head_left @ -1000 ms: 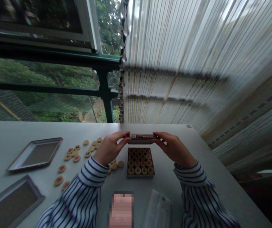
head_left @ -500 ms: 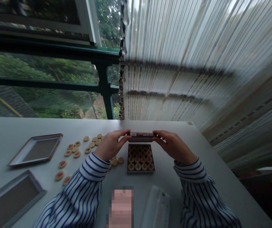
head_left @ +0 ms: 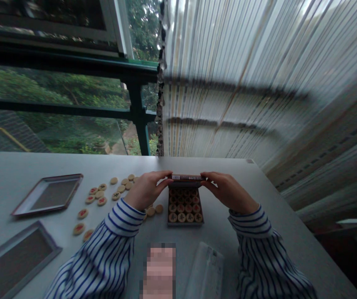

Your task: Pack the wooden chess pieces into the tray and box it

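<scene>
A dark box lid with a printed edge is held up between my two hands, seen edge-on. My left hand pinches its left end and my right hand pinches its right end. Just below and nearer to me, a shallow box stands on the table, filled with rows of round xiangqi pieces with red and black characters. The lid hides part of the box's back row. Beside my left hand lie loose pieces, partly covered by that hand and sleeve.
On the white table, a brown-rimmed tray or lid and a grey one lie at the left. More loose pieces are scattered beside them. A clear plastic case is at the front. Behind are a window and a string curtain.
Both hands have brought the lid slightly lower and closer over the box, so that it now overlaps the back row. The pieces and trays have stayed in place.
</scene>
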`<state>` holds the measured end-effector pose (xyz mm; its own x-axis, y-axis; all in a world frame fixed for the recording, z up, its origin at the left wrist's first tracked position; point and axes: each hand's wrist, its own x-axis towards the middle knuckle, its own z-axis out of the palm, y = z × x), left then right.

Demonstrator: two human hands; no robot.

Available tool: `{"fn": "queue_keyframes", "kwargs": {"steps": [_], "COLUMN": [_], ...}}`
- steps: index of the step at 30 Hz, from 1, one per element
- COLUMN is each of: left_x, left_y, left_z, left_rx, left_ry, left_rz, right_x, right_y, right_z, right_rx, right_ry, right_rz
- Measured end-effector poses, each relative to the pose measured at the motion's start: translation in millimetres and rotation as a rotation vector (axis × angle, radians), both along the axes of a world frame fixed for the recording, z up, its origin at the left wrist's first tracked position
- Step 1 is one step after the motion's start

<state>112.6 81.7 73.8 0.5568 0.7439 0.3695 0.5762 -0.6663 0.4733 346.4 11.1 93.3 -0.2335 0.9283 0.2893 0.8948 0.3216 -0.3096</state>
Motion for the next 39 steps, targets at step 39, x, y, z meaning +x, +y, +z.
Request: {"fn": "queue_keyframes", "kwargs": {"steps": [39], "left_x": [-3.3], "left_y": [-1.8], "left_z": [1.6], "left_rx": [-0.044], "left_ry": [0.038], "left_rz": [-0.079], "right_x": [2.4], "right_y": [-6.0], "right_z": [4.1], "right_rx": [-0.075], "right_ry": [-0.069], "right_rz": [0.024]}}
